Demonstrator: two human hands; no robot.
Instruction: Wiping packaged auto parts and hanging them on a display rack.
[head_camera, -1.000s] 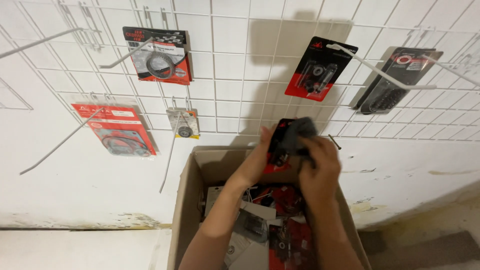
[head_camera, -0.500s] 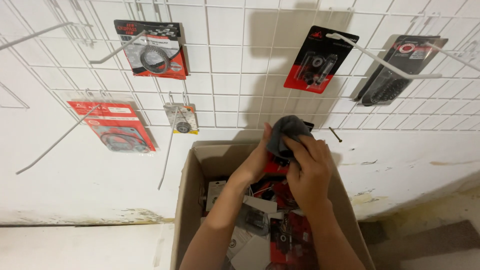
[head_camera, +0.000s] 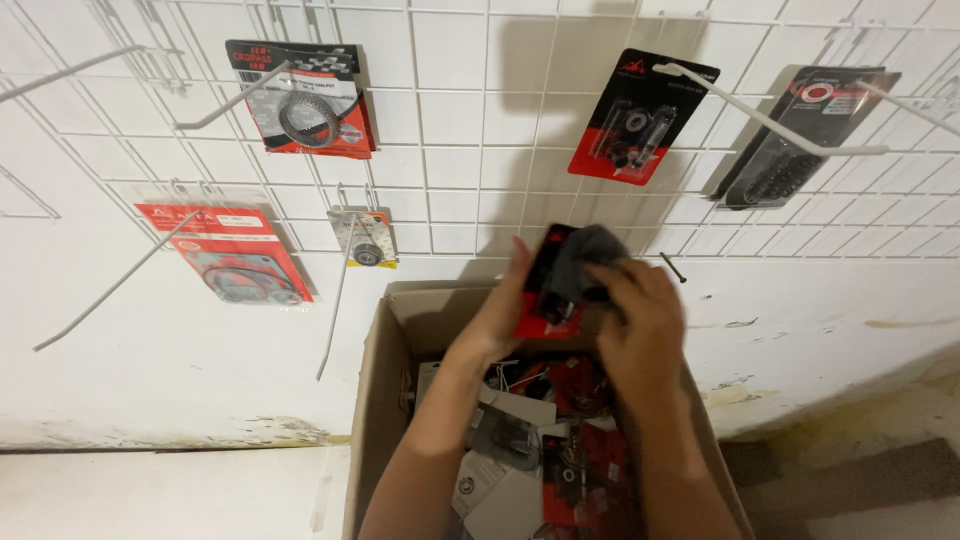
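My left hand (head_camera: 503, 305) grips the left edge of a red and black blister pack (head_camera: 545, 290) held up over an open cardboard box (head_camera: 385, 400). My right hand (head_camera: 640, 320) holds a grey cloth (head_camera: 585, 262) pressed against the front of that pack. The box below is filled with several more red, black and white packaged parts (head_camera: 560, 440). Both forearms reach up from the bottom of the view.
A white wire grid panel (head_camera: 470, 120) on the wall carries long hooks and hanging packs: a ring-shaped part (head_camera: 300, 100) top left, a gasket pack (head_camera: 235, 255) lower left, a small bearing pack (head_camera: 363, 238), a black-red pack (head_camera: 640, 115), a dark pack (head_camera: 800, 135) at right.
The pack and both hands have stayed over the box; the grey cloth has shifted across the pack's front as my right hand moved over it. The camera view shifted slightly.
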